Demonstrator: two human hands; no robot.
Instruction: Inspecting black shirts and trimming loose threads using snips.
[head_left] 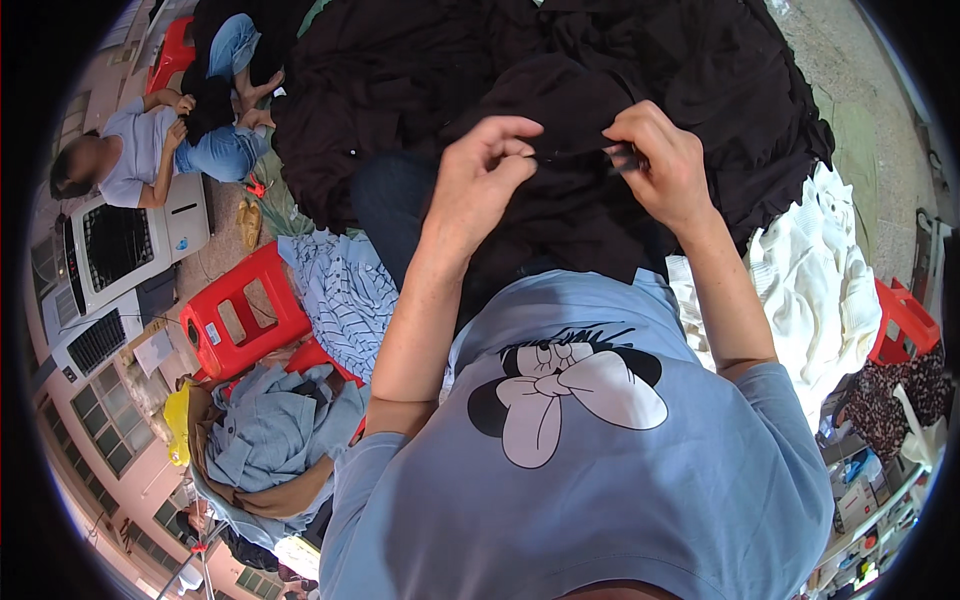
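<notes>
As dark cloth (575, 100) lies beneath and beyond them, our left hand (485, 180) has its grip slightly apart — whether our right hand (667, 168), blurred, is closed, we cannot tell.

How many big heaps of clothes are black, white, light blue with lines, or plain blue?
Black heap: 1
White heap: 1
Light blue heap with lines: 1
Plain blue heap: 1
Total: 4
</notes>
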